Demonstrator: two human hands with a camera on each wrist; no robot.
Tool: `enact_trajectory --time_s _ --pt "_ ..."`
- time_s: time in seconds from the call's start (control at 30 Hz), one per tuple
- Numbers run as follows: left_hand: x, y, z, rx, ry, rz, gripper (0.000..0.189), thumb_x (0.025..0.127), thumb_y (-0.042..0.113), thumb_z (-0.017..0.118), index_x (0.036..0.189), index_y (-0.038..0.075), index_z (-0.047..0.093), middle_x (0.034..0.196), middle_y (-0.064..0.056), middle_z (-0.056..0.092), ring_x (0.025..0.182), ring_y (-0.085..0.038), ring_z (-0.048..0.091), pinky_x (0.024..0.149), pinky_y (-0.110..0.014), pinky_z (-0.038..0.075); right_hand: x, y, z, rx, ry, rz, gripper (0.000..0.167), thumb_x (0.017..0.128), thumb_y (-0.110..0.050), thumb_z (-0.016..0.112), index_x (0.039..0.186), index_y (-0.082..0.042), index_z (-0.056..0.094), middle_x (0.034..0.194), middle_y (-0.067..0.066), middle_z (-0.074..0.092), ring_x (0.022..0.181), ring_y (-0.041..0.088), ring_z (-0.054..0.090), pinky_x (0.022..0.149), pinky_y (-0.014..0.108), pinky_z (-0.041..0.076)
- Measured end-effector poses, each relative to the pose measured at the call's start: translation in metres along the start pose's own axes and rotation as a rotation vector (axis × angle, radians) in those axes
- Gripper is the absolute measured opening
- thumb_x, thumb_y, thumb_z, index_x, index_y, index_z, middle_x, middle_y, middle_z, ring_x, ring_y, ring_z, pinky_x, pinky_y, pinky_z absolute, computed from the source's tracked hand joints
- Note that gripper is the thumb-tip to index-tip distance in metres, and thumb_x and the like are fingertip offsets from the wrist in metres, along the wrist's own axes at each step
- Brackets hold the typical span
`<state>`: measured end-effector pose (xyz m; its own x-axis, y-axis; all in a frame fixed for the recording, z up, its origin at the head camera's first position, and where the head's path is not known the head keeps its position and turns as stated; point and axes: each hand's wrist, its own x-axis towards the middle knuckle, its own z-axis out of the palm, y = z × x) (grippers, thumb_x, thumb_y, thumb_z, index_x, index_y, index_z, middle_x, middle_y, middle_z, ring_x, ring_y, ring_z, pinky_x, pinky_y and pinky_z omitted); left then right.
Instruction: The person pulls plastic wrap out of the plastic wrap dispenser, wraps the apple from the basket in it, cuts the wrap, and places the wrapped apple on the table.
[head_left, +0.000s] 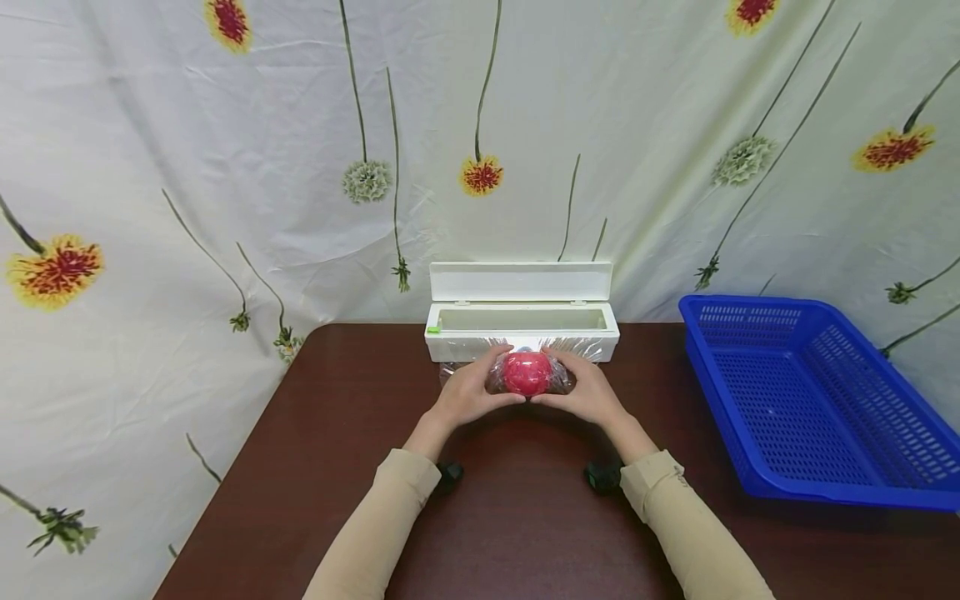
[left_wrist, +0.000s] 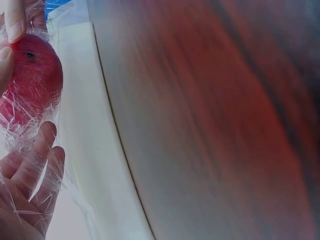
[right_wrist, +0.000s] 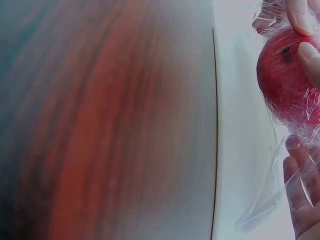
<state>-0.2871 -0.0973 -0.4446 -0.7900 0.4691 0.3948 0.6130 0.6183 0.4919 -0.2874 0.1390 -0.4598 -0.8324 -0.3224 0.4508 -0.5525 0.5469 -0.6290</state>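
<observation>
A red round fruit (head_left: 527,373) with a small dark spot, apple-like, is wrapped in clear cling film (head_left: 558,380) at the middle of the far table side. My left hand (head_left: 467,392) grips it from the left and my right hand (head_left: 590,392) from the right. Both thumbs press its near side, tips almost meeting, as the left wrist view shows with the fruit (left_wrist: 37,80). Fingers of each hand reach round the far side, some lying behind crumpled film. Just behind stands a white film dispenser box (head_left: 442,350), its lid raised; film lies over its front.
A blue perforated plastic basket (head_left: 813,483) stands on the right of the dark brown table (head_left: 360,417). A flower-printed cloth (head_left: 300,108) hangs behind the table. Small black devices sit at both wrists.
</observation>
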Motion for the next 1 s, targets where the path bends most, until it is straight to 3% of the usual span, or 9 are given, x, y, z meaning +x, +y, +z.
enact_trajectory --time_s 0.17,0.4,1.0 --pt "-0.0005 -0.0005 0.001 0.01 0.006 0.007 0.075 0.074 0.053 0.074 0.135 0.023 0.041 0.115 -0.002 0.063 0.088 -0.015 0.059 0.083 -0.036 0.051 -0.0008 -0.0017 -0.0006 0.029 0.009 -0.001 0.076 0.065 -0.04 0.084 0.13 -0.02 0.051 0.125 0.004 0.058 0.112 0.024 0.054 0.092 0.049 0.045" --pt "-0.0011 -0.0003 0.0014 -0.006 -0.004 -0.013 0.076 0.074 0.052 0.073 0.136 0.022 0.042 0.118 -0.003 0.062 0.098 -0.018 0.061 0.086 -0.038 0.05 -0.002 -0.002 -0.0016 0.016 0.016 -0.007 0.071 0.065 -0.04 0.085 0.126 -0.022 0.055 0.121 0.002 0.06 0.109 0.022 0.056 0.091 0.048 0.046" --pt "-0.0022 0.0016 0.0003 -0.054 -0.015 -0.062 0.073 0.075 0.056 0.07 0.136 0.025 0.044 0.122 -0.002 0.061 0.106 -0.021 0.059 0.088 -0.041 0.049 -0.0034 -0.0012 -0.0002 0.03 0.011 0.003 0.07 0.066 -0.041 0.084 0.127 -0.021 0.055 0.12 0.003 0.062 0.105 0.024 0.058 0.088 0.047 0.048"
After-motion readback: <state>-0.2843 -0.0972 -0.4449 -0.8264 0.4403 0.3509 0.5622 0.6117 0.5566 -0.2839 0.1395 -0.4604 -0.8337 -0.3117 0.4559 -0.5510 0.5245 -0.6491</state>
